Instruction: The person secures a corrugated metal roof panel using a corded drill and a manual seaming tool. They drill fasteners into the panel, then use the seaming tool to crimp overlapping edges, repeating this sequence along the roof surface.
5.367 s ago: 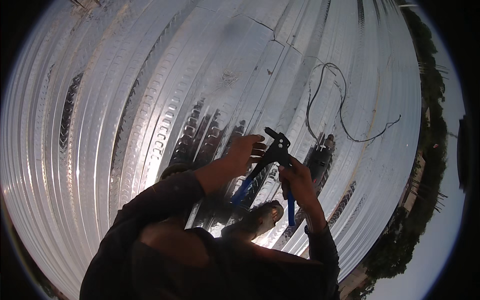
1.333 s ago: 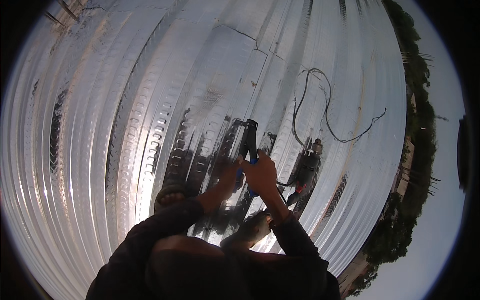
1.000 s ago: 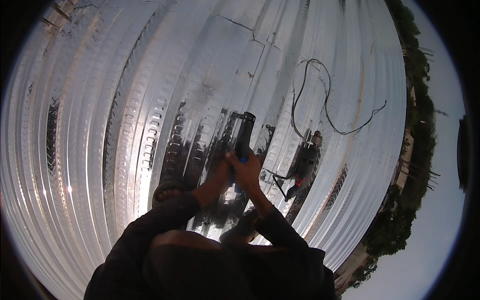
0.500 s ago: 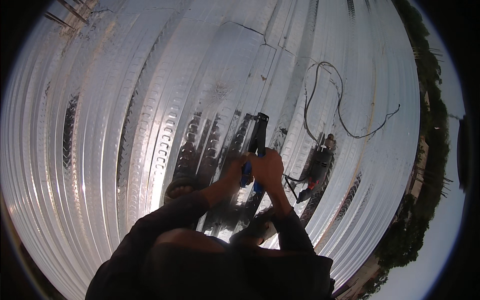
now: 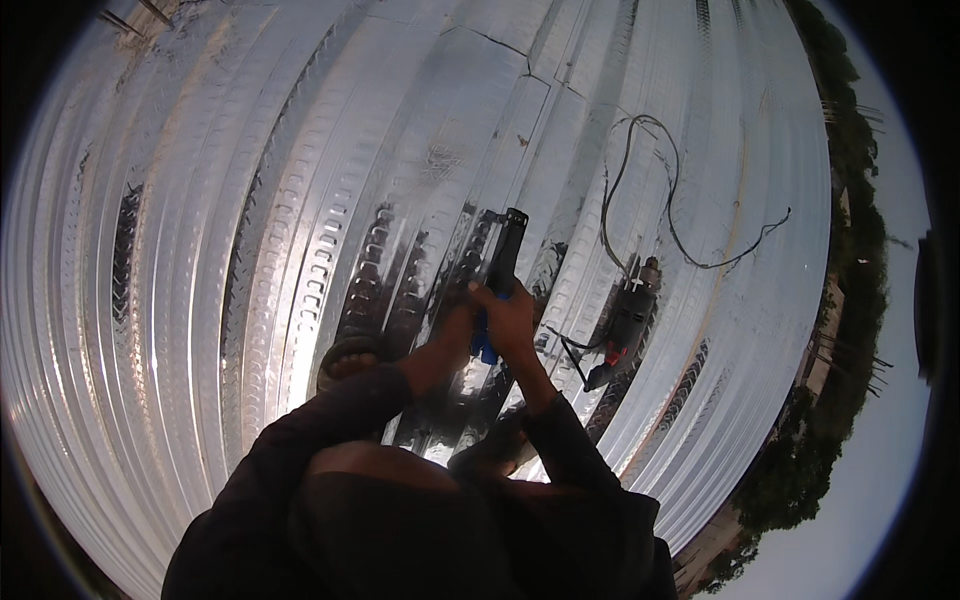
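Observation:
Upright in front of me is a hand riveter (image 5: 508,250) with a black head and blue grips, its head low over the ribbed metal sheets. My right hand (image 5: 510,318) wraps round the tool just below the black part. Against the left side of the grips, partly in shadow, my left hand (image 5: 456,330) is closed on the tool too; some of its fingers are hidden. The two handles now lie close together. To the right of my hands a dark power drill (image 5: 630,312) with a red part lies on its side on the metal.
Ribbed, shiny metal sheets (image 5: 420,110) spread all round. A loose dark cable (image 5: 672,200) loops from the drill, its end lying at the right. My sandalled foot (image 5: 352,360) stands left of the tool. Trees (image 5: 800,490) show past the right edge; rods (image 5: 150,14) stick up far left.
The riveter's handles, spread apart before, have come together between my hands. My hands and the tool now appear slightly farther left, and the whole view has shifted a little.

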Motion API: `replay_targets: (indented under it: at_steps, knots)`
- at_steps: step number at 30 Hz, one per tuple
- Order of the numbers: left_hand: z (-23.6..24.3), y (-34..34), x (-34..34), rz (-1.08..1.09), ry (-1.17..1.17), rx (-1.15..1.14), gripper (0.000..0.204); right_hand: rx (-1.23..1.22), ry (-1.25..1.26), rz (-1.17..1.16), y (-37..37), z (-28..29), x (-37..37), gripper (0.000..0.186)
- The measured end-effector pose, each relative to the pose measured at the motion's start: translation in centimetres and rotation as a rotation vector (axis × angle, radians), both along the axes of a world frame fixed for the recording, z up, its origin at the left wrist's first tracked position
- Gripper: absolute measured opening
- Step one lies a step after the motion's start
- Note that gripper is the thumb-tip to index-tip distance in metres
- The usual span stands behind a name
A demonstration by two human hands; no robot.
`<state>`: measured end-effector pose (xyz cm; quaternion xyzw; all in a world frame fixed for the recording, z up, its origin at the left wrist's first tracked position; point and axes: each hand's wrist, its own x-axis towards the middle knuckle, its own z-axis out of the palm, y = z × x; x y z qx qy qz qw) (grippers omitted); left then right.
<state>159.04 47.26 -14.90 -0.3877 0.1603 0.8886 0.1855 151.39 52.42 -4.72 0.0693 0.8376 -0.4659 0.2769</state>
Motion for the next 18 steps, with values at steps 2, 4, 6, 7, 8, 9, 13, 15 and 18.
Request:
replay_targets:
  at_steps: [2,4,6,7,8,9,13,15,18]
  knots:
    - [0.4,-0.6,0.2,-0.020,0.007,-0.044,0.043,0.006,0.068,0.007,0.0,-0.4,0.0,0.044]
    - [0.6,-0.4,0.1,-0.028,0.024,-0.029,0.047,0.102,0.108,0.016,0.0,-0.3,-0.2,0.045]
    - [0.6,-0.2,0.2,-0.038,0.027,-0.027,0.050,0.176,0.158,-0.004,0.1,-1.7,0.2,0.047]
    - [0.6,-0.3,0.1,-0.045,0.025,-0.034,0.051,0.211,0.186,-0.013,-0.2,-1.8,0.3,0.048]
    - [0.6,-0.3,0.1,-0.052,0.023,-0.040,0.053,0.264,0.201,0.005,-0.2,-1.8,0.3,0.047]
    - [0.7,0.0,0.2,-0.034,0.001,-0.011,0.052,0.318,0.217,0.023,-0.2,-1.7,0.4,0.047]
    - [1.8,-1.1,-1.1,-0.077,0.042,-0.052,0.050,0.413,0.152,0.173,-0.2,0.7,-2.0,0.043]
    - [0.5,-1.9,0.8,-0.092,0.090,-0.092,0.051,0.413,-0.008,0.271,-0.6,5.3,-4.5,0.041]
    - [1.4,-1.8,0.1,-0.093,0.053,-0.069,0.053,0.457,0.058,0.326,0.6,5.7,-6.1,0.041]
